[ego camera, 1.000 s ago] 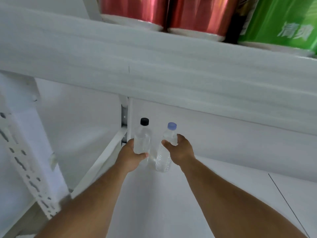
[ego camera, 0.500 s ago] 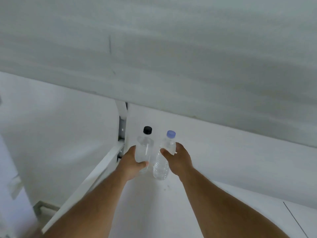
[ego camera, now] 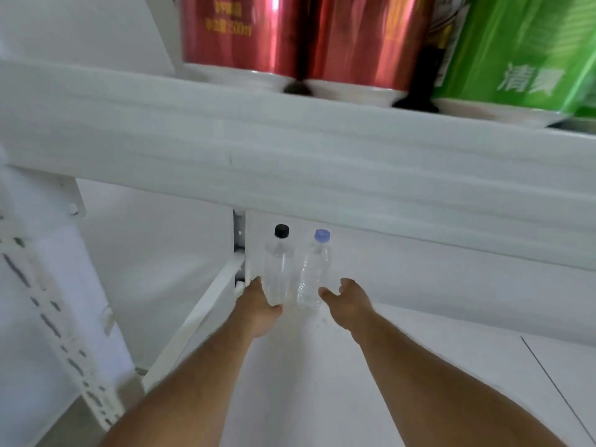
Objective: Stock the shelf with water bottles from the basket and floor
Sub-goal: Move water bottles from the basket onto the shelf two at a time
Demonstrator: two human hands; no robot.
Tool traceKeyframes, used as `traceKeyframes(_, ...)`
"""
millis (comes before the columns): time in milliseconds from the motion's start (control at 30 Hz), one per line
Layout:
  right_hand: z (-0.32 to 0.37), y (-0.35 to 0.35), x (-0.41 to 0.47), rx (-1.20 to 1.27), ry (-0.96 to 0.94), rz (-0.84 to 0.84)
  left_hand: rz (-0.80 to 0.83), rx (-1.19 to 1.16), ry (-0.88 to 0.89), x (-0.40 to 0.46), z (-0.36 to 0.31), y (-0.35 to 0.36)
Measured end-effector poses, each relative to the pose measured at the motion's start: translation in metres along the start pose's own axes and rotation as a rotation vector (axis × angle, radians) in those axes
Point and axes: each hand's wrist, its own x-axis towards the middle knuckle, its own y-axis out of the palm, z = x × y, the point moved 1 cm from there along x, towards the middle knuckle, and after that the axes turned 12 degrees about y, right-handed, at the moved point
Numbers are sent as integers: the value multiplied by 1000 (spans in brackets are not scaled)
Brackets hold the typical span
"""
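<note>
A white shelving unit fills the view: the upper shelf's broad front edge (ego camera: 322,162) runs right across, and under it lies the white lower shelf (ego camera: 322,382), closed by a white back panel. At far left stands a slotted white upright (ego camera: 48,317), blurred. Up on the top shelf sit big packs, two red foil-wrapped ones (ego camera: 245,37) side by side, and a green pack (ego camera: 522,50) with white lettering to their right.

Down on the lower shelf, both forearms stretch in towards the back left corner. The left hand (ego camera: 258,304) has thumb and fingers spread either side of the foot of the black-capped bottle (ego camera: 280,266), its grip loose and apart, thumb tip just at the base; whether it actually touches is hard to tell. The right hand (ego camera: 346,300) hangs just beside the blue-capped bottle (ego camera: 314,272), fingers relaxed and spread, clear of the plastic. Both clear bottles stand upright, close together, near the back panel, the black-capped one nearest the corner post (ego camera: 239,246).
</note>
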Motion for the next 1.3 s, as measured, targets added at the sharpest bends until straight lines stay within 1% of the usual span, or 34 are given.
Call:
traceKeyframes(100, -13, 3, -34, -108, -4, 20, 147, 279, 22, -39, -17, -10)
traceKeyframes(167, -16, 3, -61, -244, -55, 15, 251, 465, 81, -64, -32, -17)
traceKeyframes(200, -17, 3, -75, -311, -90, 2, 282, 520, 111, -76, -39, -21)
traceKeyframes(333, -25, 5, -132, -587, -230, -55, 356, 635, 220, -117, -59, -40)
traceKeyframes(400, -33, 8, -154, -699, -251, -56, 388, 687, 249, -134, -65, -48)
traceKeyframes(500, -45, 10, -184, -767, -247, -46, 422, 746, 251, -157, -73, -56)
traceKeyframes(633, -58, 9, -217, -790, -275, -57, 431, 758, 239, -192, -79, -57)
traceKeyframes(800, -81, 4, -251, -740, -288, -3, 407, 730, 191, -240, -85, -48)
traceKeyframes(933, -114, -2, -286, -681, -319, 23, 422, 706, 132, -286, -90, -34)
traceKeyframes(1067, -164, 3, -319, -589, -322, 68, 500, 702, 109, -337, -86, -6)
traceKeyframes(1200, -218, 17, -345, -628, -325, 101, 571, 680, 100, -381, -70, 26)
traceKeyframes(1300, -256, 26, -359, -627, -265, 145, 647, 687, 55, -409, -54, 48)
